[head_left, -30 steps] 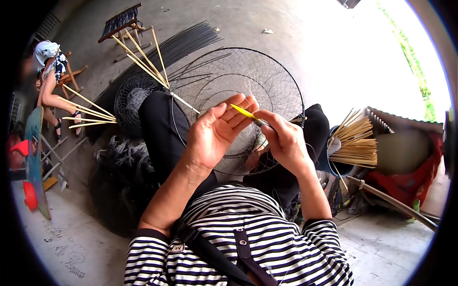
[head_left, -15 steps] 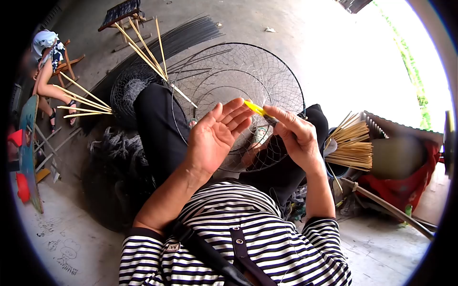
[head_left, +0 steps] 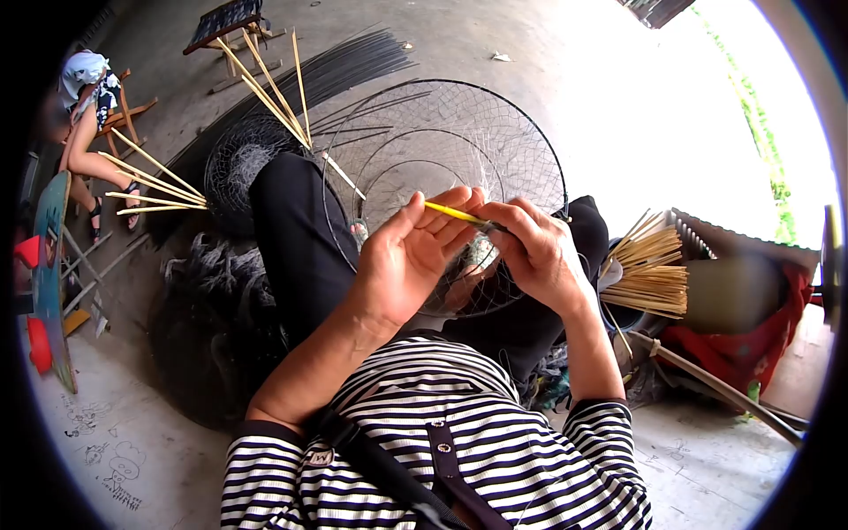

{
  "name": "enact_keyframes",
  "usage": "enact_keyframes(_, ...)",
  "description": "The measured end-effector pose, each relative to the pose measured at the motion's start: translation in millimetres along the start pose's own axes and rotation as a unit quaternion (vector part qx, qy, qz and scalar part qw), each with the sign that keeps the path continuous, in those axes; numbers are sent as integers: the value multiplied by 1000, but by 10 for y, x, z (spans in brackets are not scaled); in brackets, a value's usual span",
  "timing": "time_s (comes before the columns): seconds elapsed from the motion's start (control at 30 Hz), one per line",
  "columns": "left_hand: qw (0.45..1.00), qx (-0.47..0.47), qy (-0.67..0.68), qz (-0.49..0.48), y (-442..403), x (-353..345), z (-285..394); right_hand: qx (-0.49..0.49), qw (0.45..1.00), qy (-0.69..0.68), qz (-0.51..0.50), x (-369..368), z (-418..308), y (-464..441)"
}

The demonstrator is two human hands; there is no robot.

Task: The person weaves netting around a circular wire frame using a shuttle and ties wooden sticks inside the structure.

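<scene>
A yellow netting needle (head_left: 452, 212), slim and pointed, lies nearly level in front of me. My right hand (head_left: 537, 252) pinches its dark end between thumb and fingers. Palm up, my left hand (head_left: 406, 256) has its fingers stretched out just behind the needle; the yellow tip reaches close to its thumb, and I cannot tell if they touch. Beneath both hands, a round net (head_left: 389, 168) of dark mesh on black hoops rests across my lap between my knees. Fine pale threads (head_left: 484, 157) show in its middle.
Bamboo sticks (head_left: 649, 278) fill a container at my right. More sticks (head_left: 278, 97) stand at a bundled net (head_left: 243, 163) on my left, before long black rods (head_left: 353, 62). A person (head_left: 93, 132) sits at far left near a blue-green board (head_left: 51, 283). A folding stool (head_left: 225, 25) stands ahead.
The netting needle has swung from slanting upward to nearly level, its tip moving left and down toward my left thumb. My right hand has shifted slightly down and left.
</scene>
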State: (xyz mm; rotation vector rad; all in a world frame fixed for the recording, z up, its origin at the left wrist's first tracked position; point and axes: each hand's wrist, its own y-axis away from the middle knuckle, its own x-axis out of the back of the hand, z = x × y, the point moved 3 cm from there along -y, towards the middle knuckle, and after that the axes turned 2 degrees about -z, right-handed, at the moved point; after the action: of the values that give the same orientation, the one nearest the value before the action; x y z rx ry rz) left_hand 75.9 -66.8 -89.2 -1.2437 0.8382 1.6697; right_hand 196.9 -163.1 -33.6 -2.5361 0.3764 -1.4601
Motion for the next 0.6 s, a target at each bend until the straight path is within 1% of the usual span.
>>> enact_keyframes(0.03,999,0,42,-2,-25,20,-37,31,999,14,34,-7,-44,-62)
enact_keyframes(0.07,998,5,50,-46,-86,128,-112,61,995,27,68,-35,-124,-126)
enact_keyframes(0.1,994,12,58,-88,-166,318,-219,45,996,22,73,-82,-215,-169)
enact_keyframes(0.13,997,16,9,-70,-197,315,-243,61,993,30,101,-140,-277,-236)
enact_keyframes(0.17,998,21,-40,-53,-228,312,-267,25,990,10,137,-168,-286,-303)
enact_keyframes(0.2,997,16,-56,-50,-243,171,-185,-10,985,-11,173,-176,-269,-364)
enact_keyframes(0.23,996,10,-72,-45,-268,36,-80,-5,977,-10,211,-202,-178,-416)
enact_keyframes(0.27,995,6,-88,-40,-290,-29,-7,-58,980,-38,189,-189,-138,-442)
enact_keyframes(0.3,996,50,-78,-2,-303,0,12,17,974,42,221,-96,-242,-459)
enact_keyframes(0.33,994,52,-94,-3,-321,-46,79,81,962,47,257,-42,-406,-447)
enact_keyframes(0.37,989,84,-123,14,-316,-117,186,144,944,57,291,7,-569,-428)
enact_keyframes(0.4,981,119,-148,35,-298,-155,265,193,948,-28,249,-89,-638,-460)
enact_keyframes(0.43,986,132,-100,-5,-410,-86,291,236,944,-113,201,-185,-706,-493)
enact_keyframes(0.47,987,129,-92,-27,-447,-71,370,209,957,-150,130,-372,-623,-566)
enact_keyframes(0.5,985,106,-132,-36,-529,34,467,161,974,-146,70,-594,-383,-626)
enact_keyframes(0.53,981,83,-172,-45,-620,201,543,132,966,-216,56,-766,-156,-669)
enact_keyframes(0.57,960,33,-277,28,-682,403,610,107,983,-147,37,-848,-13,-730)
enact_keyframes(0.6,934,-5,-342,102,-698,571,634,77,994,-80,16,-931,147,-778)
